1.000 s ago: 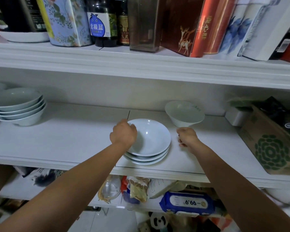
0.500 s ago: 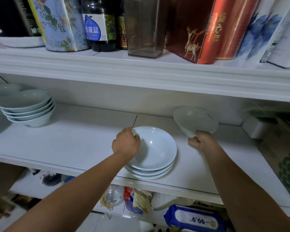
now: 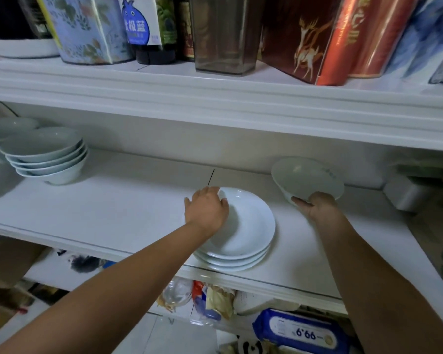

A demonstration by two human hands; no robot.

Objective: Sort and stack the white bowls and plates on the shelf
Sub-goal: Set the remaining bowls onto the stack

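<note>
White glazed ware on the middle shelf point(image 3: 125, 200), listed left to right.

1. Stack of pale bowls point(image 3: 46, 154), four counted, at the left end, well apart from my hands. More crockery behind it and at the frame's edge is cut off, so I cannot count it.

2. Stack of white plates point(image 3: 243, 233), shallow, three rims showing, at the shelf's front edge near the middle. My left hand point(image 3: 206, 209) lies on the top plate's left rim, back of the hand up, fingers curled over the rim into the well. The hand covers that side of the rim. I cannot tell whether the thumb reaches under it.

3. Single white bowl point(image 3: 307, 177), right of the plates and farther back, apart from them, tilted with its mouth toward me. My right hand point(image 3: 317, 206) grips its near lower wall, thumb stretched left along it, the other fingers hidden beneath. The foot is covered, so I cannot tell whether it touches the shelf.

4. Small white box point(image 3: 407, 198) and printed carton point(image 3: 440, 238) at the right end, both blurred, the carton cut by the frame.

Upper shelf: floral tin point(image 3: 87, 29), dark bottle with a blue label point(image 3: 143, 26), smoky clear container point(image 3: 225, 34), red box with a deer point(image 3: 299, 39). All their tops are cut off.

Below: blue wipes pack point(image 3: 302, 333), and bags too dim to name.
</note>
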